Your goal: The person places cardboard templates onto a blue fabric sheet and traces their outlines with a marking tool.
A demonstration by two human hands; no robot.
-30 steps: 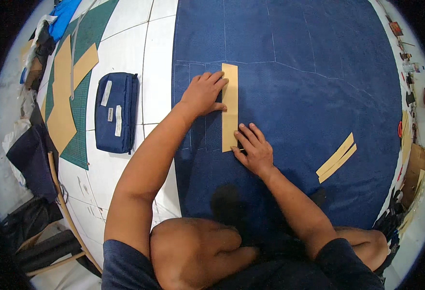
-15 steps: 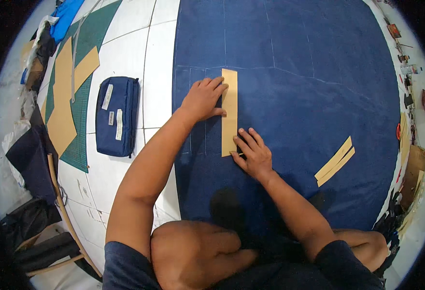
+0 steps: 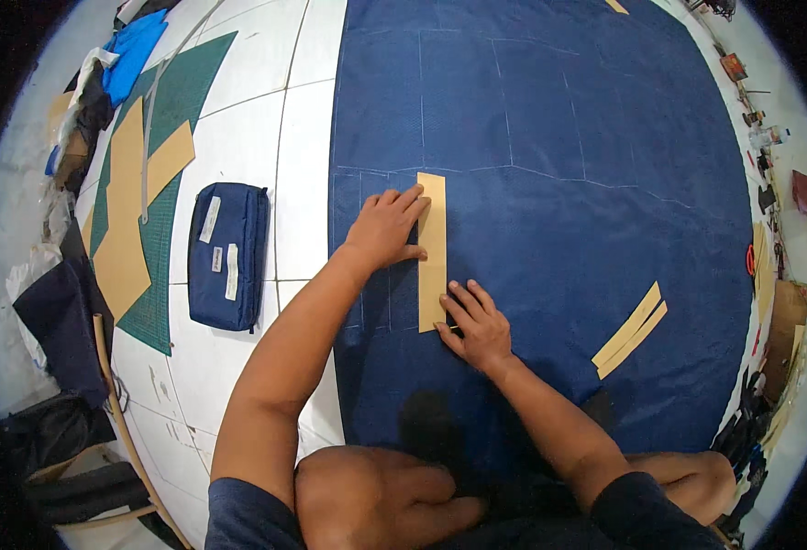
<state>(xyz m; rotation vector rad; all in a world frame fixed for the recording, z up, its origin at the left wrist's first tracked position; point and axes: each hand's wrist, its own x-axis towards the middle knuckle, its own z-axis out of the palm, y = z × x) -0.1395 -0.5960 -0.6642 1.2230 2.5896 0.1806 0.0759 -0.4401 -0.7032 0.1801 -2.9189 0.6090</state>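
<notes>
A long tan card strip (image 3: 432,257) lies upright in view on dark blue fabric (image 3: 569,238) marked with thin white lines. My left hand (image 3: 387,227) rests at the strip's upper left edge, its fingertips on the card and its thumb apart lower down. Against the lower right edge lies my right hand (image 3: 480,328), fingers spread and thumb at the strip's bottom corner. A tiny yellow bit shows between that thumb and the fingers, too small to name. Drawn lines run parallel to the strip on its left.
Two narrow tan strips (image 3: 630,332) lie on the fabric at right. A navy zipped pouch (image 3: 227,257) sits on white tiles at left, beside a green cutting mat (image 3: 160,266) with tan card pieces (image 3: 124,220) and a metal ruler (image 3: 147,165). Clutter lines both sides.
The whole view has shifted, so the scene sits lower and another tan piece shows at the top edge. Both hands keep their places on the strip.
</notes>
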